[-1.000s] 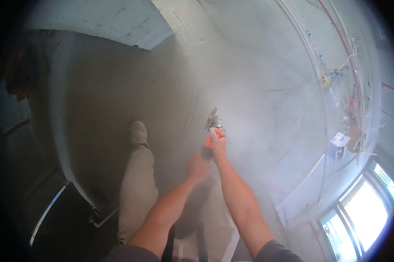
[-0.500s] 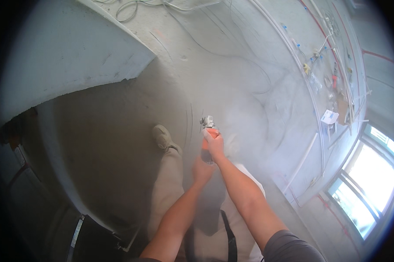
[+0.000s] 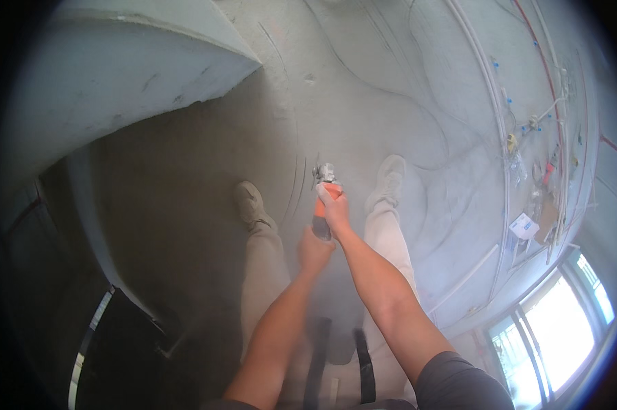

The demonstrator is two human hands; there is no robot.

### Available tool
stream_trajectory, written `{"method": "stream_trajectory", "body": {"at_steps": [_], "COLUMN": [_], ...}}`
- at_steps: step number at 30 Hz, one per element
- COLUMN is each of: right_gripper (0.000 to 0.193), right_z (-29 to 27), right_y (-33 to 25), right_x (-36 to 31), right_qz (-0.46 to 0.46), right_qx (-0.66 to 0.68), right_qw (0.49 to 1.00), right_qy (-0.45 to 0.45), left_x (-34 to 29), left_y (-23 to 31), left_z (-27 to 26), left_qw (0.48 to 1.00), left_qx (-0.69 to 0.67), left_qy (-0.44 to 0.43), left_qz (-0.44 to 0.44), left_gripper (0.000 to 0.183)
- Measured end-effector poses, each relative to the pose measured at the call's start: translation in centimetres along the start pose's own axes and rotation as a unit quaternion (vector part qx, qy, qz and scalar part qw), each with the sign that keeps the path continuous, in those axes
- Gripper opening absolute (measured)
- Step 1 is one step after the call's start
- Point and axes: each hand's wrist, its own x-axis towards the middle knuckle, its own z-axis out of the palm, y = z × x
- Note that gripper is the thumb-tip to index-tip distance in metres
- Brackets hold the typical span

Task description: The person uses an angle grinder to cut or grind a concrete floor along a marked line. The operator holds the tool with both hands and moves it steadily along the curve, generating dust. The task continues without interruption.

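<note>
Both of my hands hold an orange and black angle grinder (image 3: 320, 208), its metal head and disc pointing away from me over the dusty concrete floor. My right hand (image 3: 336, 210) is closed around the orange body just behind the head. Nearer to me, my left hand (image 3: 314, 250) is wrapped round the black rear end. Thin dark curved cut lines (image 3: 296, 190) run along the floor beside the disc, on its left and near side. Whether the disc touches the floor, I cannot tell. My shoes, the left (image 3: 250, 199) and the right (image 3: 392, 179), stand on either side of the tool.
A pale concrete slab or wall corner (image 3: 151, 61) juts in at the upper left, with deep shadow below. Long pipes (image 3: 489, 89) run along the right. Near them lie a white box (image 3: 524, 226), cables and scraps. A bright window (image 3: 554, 328) is at the lower right.
The dust cloud has thinned, and my right shoe now shows. My hands with the grinder appear slightly farther forward. The whole view has shifted, with the pipes and box farther right.
</note>
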Motion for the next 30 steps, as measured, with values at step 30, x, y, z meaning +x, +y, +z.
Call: {"method": "stream_trajectory", "body": {"at_steps": [30], "right_gripper": [0.083], "right_z": [5.7], "right_y": [13.2], "right_x": [8.9], "right_qz": [0.086], "right_qx": [-0.083], "right_qw": [0.992], "right_qy": [-0.039], "left_x": [10.1], "left_y": [-8.2], "left_z": [2.1], "left_qw": [0.987], "left_qx": [0.031], "left_qy": [-0.071], "left_qz": [-0.138], "left_gripper": [0.062]}}
